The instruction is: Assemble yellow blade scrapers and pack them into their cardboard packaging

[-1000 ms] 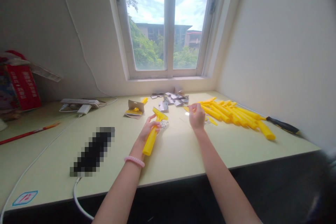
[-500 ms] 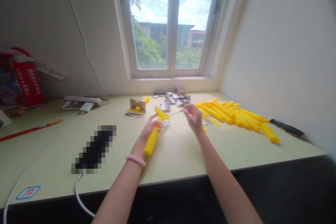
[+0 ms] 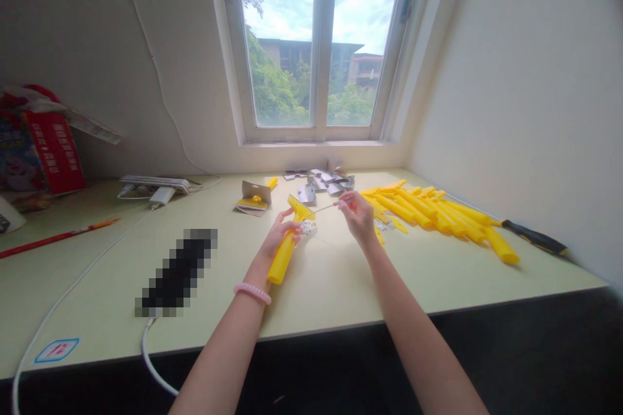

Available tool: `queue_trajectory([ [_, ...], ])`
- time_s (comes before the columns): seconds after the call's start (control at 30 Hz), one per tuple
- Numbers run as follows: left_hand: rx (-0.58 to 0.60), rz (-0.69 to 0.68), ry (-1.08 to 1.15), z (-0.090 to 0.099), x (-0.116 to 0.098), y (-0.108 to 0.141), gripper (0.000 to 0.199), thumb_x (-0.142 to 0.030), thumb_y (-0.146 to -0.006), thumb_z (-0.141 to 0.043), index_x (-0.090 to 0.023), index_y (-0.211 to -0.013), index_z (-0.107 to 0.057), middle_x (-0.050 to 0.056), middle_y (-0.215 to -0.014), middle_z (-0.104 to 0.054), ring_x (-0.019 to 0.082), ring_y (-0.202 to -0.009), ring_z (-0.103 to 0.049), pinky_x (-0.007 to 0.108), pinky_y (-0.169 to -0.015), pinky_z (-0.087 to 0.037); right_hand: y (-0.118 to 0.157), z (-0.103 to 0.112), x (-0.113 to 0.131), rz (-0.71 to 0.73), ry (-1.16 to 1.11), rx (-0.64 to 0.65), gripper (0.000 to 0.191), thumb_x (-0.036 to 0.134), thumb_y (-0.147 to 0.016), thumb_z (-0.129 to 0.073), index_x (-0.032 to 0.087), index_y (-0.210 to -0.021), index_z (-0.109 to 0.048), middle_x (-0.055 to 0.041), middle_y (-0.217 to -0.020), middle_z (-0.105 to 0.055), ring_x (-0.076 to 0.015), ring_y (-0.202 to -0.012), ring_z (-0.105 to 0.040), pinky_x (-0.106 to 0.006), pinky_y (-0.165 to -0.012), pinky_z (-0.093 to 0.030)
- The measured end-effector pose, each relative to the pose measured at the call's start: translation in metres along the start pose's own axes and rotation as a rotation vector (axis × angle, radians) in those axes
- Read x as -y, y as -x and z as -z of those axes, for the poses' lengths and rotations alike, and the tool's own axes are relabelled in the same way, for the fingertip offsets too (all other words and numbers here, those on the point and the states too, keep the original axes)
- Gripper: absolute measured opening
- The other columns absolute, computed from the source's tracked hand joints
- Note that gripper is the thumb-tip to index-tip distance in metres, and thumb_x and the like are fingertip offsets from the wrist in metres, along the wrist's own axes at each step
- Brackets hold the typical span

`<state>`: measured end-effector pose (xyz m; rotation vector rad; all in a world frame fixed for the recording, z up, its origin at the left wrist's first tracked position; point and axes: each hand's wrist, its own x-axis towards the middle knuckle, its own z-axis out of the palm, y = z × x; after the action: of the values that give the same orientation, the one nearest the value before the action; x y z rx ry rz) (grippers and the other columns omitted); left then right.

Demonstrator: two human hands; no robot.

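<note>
A yellow scraper (image 3: 283, 257) is held above the table (image 3: 331, 301), tilted, its head pointing toward the window (image 3: 324, 45). The left hand (image 3: 278, 237) wraps its fingers round the handle. The right hand (image 3: 359, 217) pinches a thin screwdriver (image 3: 324, 207), its tip at the scraper's head; whether they touch, I cannot tell. Small screws (image 3: 307, 227) lie just beside the left fingers. Beyond sit metal plates (image 3: 307, 194); to the right, a row of yellow handles (image 3: 428, 213) lies near a black-gripped tool (image 3: 533, 237).

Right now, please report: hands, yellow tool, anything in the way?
Left hand: yellow tool gripped. Right hand: thin rod, tip near tool's head. Nothing visibly blocking.
</note>
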<state>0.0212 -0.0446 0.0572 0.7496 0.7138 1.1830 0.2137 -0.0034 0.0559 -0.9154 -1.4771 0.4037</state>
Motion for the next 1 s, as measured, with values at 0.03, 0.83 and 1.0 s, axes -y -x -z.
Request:
queue_trajectory([
  [0.03,-0.003,0.001,0.002,0.0000,-0.0001,0.0001,0.066,-0.002,-0.065,-0.054,-0.021,-0.124,-0.031,-0.003,-0.062,-0.046,0.003,-0.044,-0.042,0.011,-0.040,-0.029,0.0000,-0.0001,0.0000,-0.008,0.005,0.002,0.011,0.028,-0.075,-0.050,0.018,-0.080,-0.052,-0.0020,-0.071,-0.063,-0.0158,-0.068,-0.062,-0.027,-0.064,-0.046],
  [0.83,-0.017,0.018,-0.067,0.0013,-0.0003,0.0006,0.066,-0.003,-0.062,-0.056,-0.021,-0.122,-0.033,-0.004,-0.059,-0.047,0.003,-0.040,-0.040,0.013,-0.040,-0.030,0.0028,0.0025,-0.0019,-0.028,0.295,0.028,0.033,0.041,-0.085,-0.032,0.021,-0.062,-0.045,0.0039,-0.047,-0.042,-0.0121,-0.047,-0.042,-0.022,-0.047,-0.031],
  [1.0,-0.005,0.011,-0.057,0.0042,0.0013,-0.0022,0.063,-0.003,-0.063,-0.055,-0.021,-0.120,-0.034,-0.004,-0.060,-0.047,0.003,-0.042,-0.040,0.013,-0.041,-0.030,0.0013,0.0016,0.0041,0.023,0.231,0.005,0.020,0.034,-0.084,-0.032,0.021,-0.078,-0.046,0.0013,-0.066,-0.052,-0.0145,-0.063,-0.050,-0.024,-0.057,-0.038],
])
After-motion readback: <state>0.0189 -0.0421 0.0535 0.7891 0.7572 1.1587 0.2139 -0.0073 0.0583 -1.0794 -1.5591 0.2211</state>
